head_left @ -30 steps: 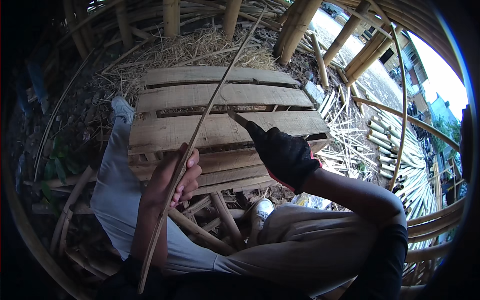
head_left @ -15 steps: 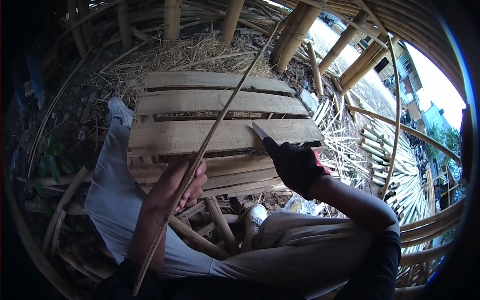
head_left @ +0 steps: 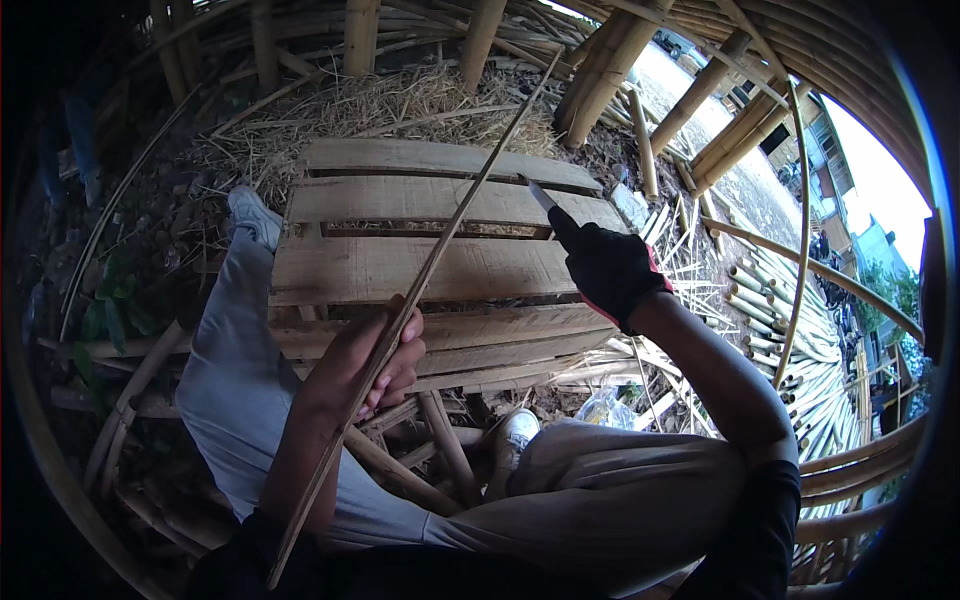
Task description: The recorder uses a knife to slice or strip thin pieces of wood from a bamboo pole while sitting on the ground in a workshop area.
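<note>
My bare left hand [head_left: 380, 362] is closed around a long, thin bamboo strip [head_left: 452, 228]. The strip slants from low beside my left forearm up across the slatted wooden table [head_left: 420, 268] and past its far edge. In a black and red glove, my right hand [head_left: 608, 262] grips a knife, its handle hidden by the fingers. The knife's blade [head_left: 541, 196] points up and to the left over the table's right side, apart from the strip. The gloved index finger lies stretched along the knife toward the blade.
Dry straw and shavings [head_left: 400, 108] lie beyond the table, near upright bamboo posts [head_left: 608, 75]. To the right is a stack of cut bamboo poles [head_left: 790, 330]. Pale slivers and a clear plastic bag [head_left: 606, 408] lie right of my shoe [head_left: 519, 428]. Bamboo rails [head_left: 865, 460] run at the lower right.
My right hand with the knife has moved up and slightly right, farther along the strip's length. My left hand keeps its hold on the bamboo strip. The view has shifted slightly.
</note>
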`<state>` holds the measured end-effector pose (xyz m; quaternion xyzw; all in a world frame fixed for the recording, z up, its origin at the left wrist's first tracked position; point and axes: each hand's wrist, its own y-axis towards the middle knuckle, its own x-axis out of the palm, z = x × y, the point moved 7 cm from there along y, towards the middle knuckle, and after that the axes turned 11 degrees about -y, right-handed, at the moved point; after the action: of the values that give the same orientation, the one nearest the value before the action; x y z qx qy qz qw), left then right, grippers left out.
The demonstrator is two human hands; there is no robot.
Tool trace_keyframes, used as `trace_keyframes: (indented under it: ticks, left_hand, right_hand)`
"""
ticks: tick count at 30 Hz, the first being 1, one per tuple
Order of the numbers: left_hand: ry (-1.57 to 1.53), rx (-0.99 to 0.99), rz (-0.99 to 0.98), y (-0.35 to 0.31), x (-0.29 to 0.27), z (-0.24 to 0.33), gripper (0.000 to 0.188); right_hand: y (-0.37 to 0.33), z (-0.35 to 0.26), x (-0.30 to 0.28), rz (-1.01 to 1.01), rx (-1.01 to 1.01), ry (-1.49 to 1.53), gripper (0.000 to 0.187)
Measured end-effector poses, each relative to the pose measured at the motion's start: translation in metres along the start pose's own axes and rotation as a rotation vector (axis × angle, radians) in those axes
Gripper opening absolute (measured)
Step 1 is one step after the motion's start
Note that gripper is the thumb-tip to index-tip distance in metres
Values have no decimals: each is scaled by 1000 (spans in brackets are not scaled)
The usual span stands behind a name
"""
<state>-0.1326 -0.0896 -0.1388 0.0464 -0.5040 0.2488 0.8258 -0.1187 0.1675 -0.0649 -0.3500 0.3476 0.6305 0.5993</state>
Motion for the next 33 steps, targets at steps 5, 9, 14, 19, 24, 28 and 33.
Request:
trace_keyframes:
  ticks: [5,9,14,19,24,28,33]
  left_hand:
    - [38,19,-34,3,4,4,37]
    - [42,20,-19,1,4,6,36]
    - [38,5,-3,-1,3,7,37]
    - [25,-16,-22,-3,0,7,40]
    - [39,-12,-24,4,5,5,39]
    - [60,-7,-12,8,-7,5,39]
    - [31,-31,37,11,-12,2,38]
  right_hand:
    - [35,-36,-11,26,-169,43,58]
    - [58,20,50,-107,12,76,49]
    - [45,68,42,77,252,219,36]
    - [47,44,63,-40,144,469,32]
    - [39,58,104,-196,128,417,36]
    - [45,45,89,-199,129,431,37]
    - [46,37,76,-294,144,356,42]
